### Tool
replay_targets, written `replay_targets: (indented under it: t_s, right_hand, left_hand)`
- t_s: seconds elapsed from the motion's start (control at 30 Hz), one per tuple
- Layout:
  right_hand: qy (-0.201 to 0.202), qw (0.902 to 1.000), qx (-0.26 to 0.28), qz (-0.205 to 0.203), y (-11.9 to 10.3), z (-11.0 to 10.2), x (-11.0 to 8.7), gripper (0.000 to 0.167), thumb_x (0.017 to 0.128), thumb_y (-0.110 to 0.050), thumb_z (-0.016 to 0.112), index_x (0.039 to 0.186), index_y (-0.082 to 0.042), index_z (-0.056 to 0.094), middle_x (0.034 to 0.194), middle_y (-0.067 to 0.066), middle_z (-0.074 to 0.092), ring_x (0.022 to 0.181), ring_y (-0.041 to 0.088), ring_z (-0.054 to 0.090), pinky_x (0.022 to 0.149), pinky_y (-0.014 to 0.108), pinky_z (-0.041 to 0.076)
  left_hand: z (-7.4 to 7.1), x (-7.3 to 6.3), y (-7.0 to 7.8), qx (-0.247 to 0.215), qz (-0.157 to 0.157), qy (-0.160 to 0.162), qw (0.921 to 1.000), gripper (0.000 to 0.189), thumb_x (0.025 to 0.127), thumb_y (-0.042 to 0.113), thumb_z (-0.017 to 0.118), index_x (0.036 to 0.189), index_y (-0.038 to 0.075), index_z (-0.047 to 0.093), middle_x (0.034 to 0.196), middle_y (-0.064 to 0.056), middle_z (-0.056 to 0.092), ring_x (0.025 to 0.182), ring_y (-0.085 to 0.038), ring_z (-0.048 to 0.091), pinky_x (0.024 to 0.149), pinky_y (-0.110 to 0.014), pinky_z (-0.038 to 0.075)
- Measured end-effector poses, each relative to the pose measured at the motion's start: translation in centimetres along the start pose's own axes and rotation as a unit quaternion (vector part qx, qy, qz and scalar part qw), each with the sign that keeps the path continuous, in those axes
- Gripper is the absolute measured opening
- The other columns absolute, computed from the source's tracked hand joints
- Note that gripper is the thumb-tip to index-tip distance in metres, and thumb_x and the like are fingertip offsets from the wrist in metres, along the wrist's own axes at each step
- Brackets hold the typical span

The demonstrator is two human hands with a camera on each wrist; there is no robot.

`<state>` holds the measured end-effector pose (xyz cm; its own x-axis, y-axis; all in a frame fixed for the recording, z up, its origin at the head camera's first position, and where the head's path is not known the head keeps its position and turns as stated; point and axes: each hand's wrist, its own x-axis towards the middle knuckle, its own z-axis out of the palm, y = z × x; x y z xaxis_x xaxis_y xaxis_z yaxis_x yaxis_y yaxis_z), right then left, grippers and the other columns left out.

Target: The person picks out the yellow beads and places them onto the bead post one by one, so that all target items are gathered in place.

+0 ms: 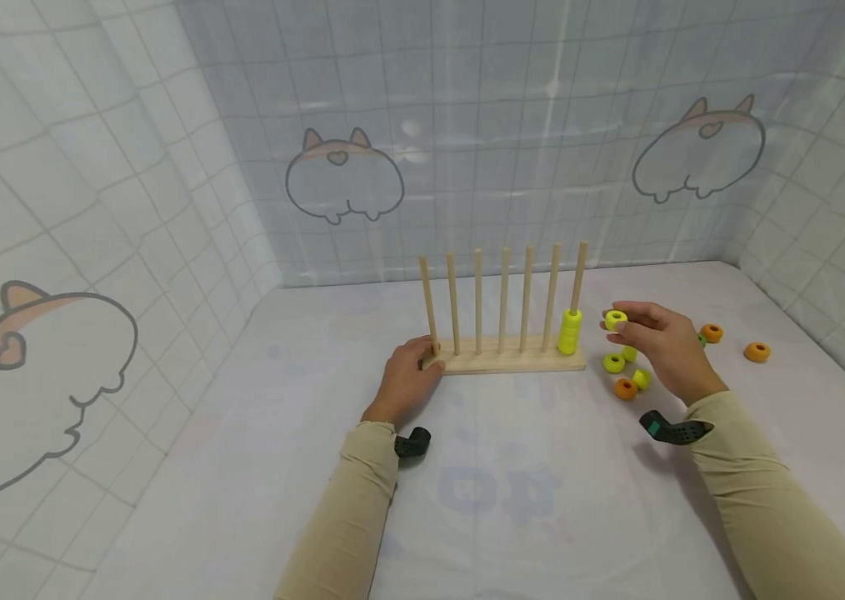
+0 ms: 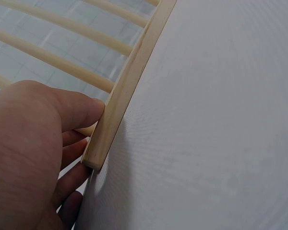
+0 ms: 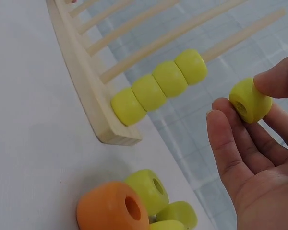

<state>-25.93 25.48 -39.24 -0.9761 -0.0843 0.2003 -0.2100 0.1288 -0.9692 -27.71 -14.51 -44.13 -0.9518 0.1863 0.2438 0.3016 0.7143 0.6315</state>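
A wooden peg rack with several upright pegs stands on the table. Yellow beads are stacked on its rightmost peg. My left hand grips the left end of the rack's base, thumb on the front and fingers behind, as the left wrist view shows. Between thumb and fingers, my right hand pinches one yellow bead, held up to the right of the stacked peg. The hole through that bead shows in the right wrist view.
Below the right hand lie loose yellow beads and an orange bead. Farther right are two more orange beads and a green bead, partly hidden by the hand. A tiled-pattern sheet rises behind the table.
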Motion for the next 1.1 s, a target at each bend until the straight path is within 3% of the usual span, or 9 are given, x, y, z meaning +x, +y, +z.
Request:
replay_targets:
  t_s: [0.27,0.47,0.7,1.1]
  right_hand:
    - [0.008,0.999,0.045,-0.001,-0.4,0.7,0.7,0.046,0.1,-0.018,0.065,0.139,0.002,0.054,0.133,0.018,0.056,0.112,0.014,0.064,0.093,0.028,0.053]
    - [0.015,0.9964,0.084,-0.003,-0.6,1.2,1.1,0.046,0.098,-0.017,0.067,0.137,0.004,0.055,0.133,0.017,0.054,0.112,0.017,0.064,0.092,0.026,0.053]
    - [0.019,0.9955,0.092,-0.014,-0.9,1.5,1.5,0.041,0.098,-0.014,0.066,0.134,0.003,0.056,0.129,0.014,0.057,0.114,0.023,0.063,0.092,0.027,0.054]
    - [0.018,0.9934,0.112,-0.021,-1.6,2.0,1.7,0.044,0.096,-0.014,0.069,0.133,0.006,0.056,0.126,0.018,0.058,0.109,0.019,0.066,0.092,0.028,0.054]
  left_hand:
    - [0.2,0.1,-0.2,-0.001,0.001,-0.003,1.0,0.045,0.097,0.022,0.063,0.137,0.002,0.06,0.146,-0.012,0.052,0.136,-0.034,0.044,0.113,-0.048,0.034]
    - [0.3,0.0,-0.1,-0.002,0.002,-0.005,1.0,0.044,0.097,0.022,0.064,0.136,0.002,0.061,0.147,-0.012,0.052,0.136,-0.034,0.044,0.112,-0.048,0.035]
    - [0.2,0.1,0.1,0.0,0.002,-0.003,1.0,0.046,0.097,0.022,0.063,0.138,0.001,0.06,0.146,-0.012,0.052,0.136,-0.034,0.044,0.113,-0.049,0.033]
    - [0.0,0.0,-0.1,0.003,-0.009,-0.013,0.9999,0.046,0.098,0.023,0.063,0.139,0.003,0.059,0.149,-0.01,0.05,0.137,-0.033,0.043,0.114,-0.048,0.033]
